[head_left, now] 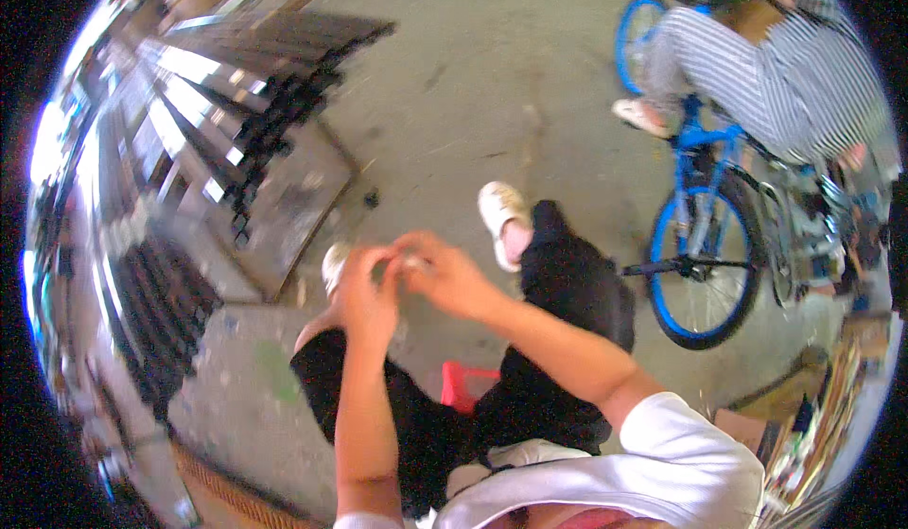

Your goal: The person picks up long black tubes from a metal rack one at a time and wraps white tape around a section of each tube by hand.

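Note:
My left hand (365,283) and my right hand (437,272) meet in front of my knees, above the floor. Their fingertips come together in a pinch, with a small gap showing between the hands. Whatever they may hold is too small and blurred to name. Below them are my legs in black trousers (567,293) and my pale shoes (502,209). Part of a red stool (465,385) shows between my thighs.
Long dark metal bars or tubes (151,312) lie in stacks at the left. At the right stands a blue-framed bicycle (705,141) with a person in striped clothes (738,85) by it. Cardboard (747,428) and piled material lie at the lower right.

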`<state>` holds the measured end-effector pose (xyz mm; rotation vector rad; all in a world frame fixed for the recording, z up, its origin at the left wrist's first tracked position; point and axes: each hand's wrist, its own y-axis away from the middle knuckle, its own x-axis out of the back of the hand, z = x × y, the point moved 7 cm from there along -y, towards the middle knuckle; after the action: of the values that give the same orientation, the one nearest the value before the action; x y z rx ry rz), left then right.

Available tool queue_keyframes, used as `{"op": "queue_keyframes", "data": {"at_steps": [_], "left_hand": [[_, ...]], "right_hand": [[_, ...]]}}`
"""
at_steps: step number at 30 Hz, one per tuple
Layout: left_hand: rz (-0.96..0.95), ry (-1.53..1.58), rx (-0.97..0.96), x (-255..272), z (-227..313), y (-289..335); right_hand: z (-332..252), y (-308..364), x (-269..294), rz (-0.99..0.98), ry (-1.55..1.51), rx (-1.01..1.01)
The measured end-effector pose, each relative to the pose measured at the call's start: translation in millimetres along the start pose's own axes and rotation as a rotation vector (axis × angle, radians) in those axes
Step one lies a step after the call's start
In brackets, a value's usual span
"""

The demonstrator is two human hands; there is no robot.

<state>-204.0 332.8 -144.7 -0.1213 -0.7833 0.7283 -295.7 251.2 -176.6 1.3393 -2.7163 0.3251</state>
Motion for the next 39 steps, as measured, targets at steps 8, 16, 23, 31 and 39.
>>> {"op": "queue_keyframes", "data": {"at_steps": [8, 16, 23, 31, 39], "left_hand": [[-0.049, 0.160, 0.182, 9, 9, -5], [0.256, 0.283, 0.443, 58, -36, -10], [-0.165, 0.258, 0.025, 15, 8, -1], [-0.197, 0.161, 0.028, 1, 7, 5], [-0.092, 0.038, -0.012, 10, 10, 4]], "right_hand": [[1, -1, 7, -0.133, 0.101, -0.322], [-4, -3, 2, -0.269, 0.455, -0.177], [8, 2, 11, -0.123, 0.071, -0.388], [11, 5, 3, -0.176, -0.042, -0.282], [-1, 6, -2, -0.212, -0.114, -0.442]]}}
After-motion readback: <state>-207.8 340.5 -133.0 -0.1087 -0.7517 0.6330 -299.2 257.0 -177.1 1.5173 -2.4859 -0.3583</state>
